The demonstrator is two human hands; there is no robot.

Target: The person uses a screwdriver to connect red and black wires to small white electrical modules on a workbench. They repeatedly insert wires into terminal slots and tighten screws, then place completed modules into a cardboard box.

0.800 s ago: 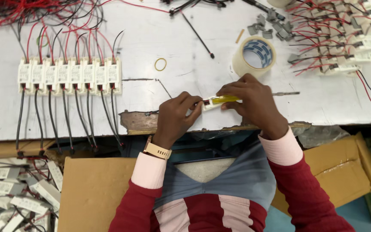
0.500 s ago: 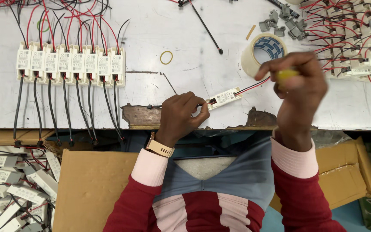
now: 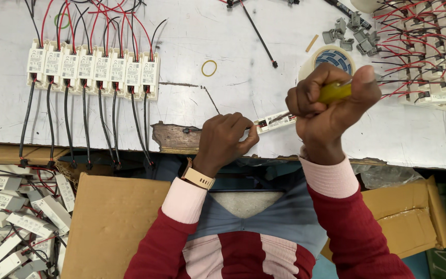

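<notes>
At the lower middle of the frame, the left hand (image 3: 225, 142) pinches one end of a small white driver module (image 3: 274, 122), fingers closed narrow on it and pressing it flat to the white tabletop (image 3: 243, 67), apparently to keep it from sliding. The right hand (image 3: 331, 103) is fisted tight around the yellow handle of a screwdriver (image 3: 335, 92); its shaft slants down to the module's far end, where red and black leads enter, a grip that suits bearing down on a terminal. In the upper left, a row of similar modules (image 3: 93, 70) lies side by side with black cables hanging over the tabletop edge. A roll of tape (image 3: 331, 57) sits just behind the fist, a rubber band (image 3: 209, 67) to its left, and grey clips (image 3: 354, 39) and more wired modules (image 3: 434, 57) in the upper right.
</notes>
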